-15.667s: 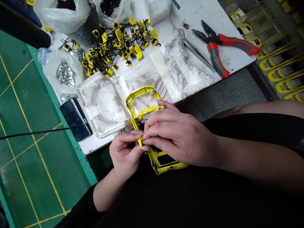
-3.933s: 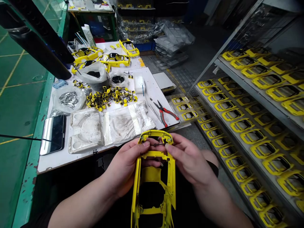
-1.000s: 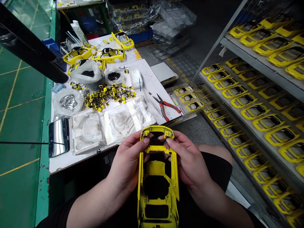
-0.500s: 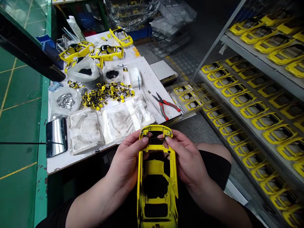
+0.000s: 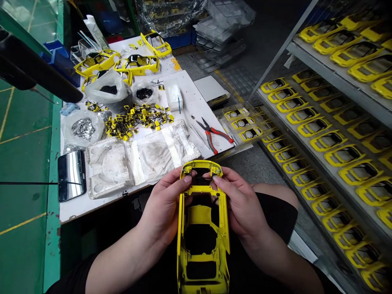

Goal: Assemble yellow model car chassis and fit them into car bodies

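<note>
1. Head view: the left hand (image 5: 162,208) and right hand (image 5: 241,210) stood apart, one on each side of a yellow-painted model car shell (image 5: 199,214), and both were clamped on it. The shell was held in the air just off the near edge of a white workbench (image 5: 190,90), with its hollow inner side facing up.
2. The left fingertips (image 5: 185,180) curled around the shell's far end, close to two small yellow fittings (image 5: 216,170).
3. The grip looked well judged: sharing the load between both hands seemed likely to keep the thin frame from twisting. Whether the fittings sat firmly, I could not tell.
4. Far left on the bench, a clear plastic bag (image 5: 82,130) held silver metal pieces. Farther away, two more bags (image 5: 107,87) held black parts.
5. To the right, a clear plastic tray (image 5: 241,124) held small yellow frames.
</note>
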`<state>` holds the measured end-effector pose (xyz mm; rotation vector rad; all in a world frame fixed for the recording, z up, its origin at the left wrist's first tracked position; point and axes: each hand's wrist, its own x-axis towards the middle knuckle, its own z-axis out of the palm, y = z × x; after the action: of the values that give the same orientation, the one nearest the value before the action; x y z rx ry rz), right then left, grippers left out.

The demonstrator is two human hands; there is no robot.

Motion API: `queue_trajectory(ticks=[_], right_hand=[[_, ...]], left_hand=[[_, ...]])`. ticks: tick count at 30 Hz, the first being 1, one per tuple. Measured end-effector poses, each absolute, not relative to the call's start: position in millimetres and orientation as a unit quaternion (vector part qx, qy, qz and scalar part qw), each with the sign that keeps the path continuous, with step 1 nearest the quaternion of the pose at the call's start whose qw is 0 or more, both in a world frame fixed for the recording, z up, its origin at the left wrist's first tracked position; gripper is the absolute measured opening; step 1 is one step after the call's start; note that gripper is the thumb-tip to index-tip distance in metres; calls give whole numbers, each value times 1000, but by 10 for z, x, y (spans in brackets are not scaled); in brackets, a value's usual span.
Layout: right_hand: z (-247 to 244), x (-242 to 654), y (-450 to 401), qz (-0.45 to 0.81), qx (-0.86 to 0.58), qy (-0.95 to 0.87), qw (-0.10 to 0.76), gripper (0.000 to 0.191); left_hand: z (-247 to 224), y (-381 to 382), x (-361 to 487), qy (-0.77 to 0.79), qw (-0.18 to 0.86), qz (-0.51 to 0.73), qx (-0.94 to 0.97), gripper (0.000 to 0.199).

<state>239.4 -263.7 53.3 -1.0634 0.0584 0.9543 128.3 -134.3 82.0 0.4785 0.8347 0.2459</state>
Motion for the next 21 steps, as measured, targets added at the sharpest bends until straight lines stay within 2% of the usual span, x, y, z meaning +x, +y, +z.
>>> queue_trajectory(ticks=[21], right_hand=[[519, 2385, -2666, 442, -499, 13, 746, 29]], left_hand=[[756, -1303, 1195, 380, 894, 115, 209, 27]])
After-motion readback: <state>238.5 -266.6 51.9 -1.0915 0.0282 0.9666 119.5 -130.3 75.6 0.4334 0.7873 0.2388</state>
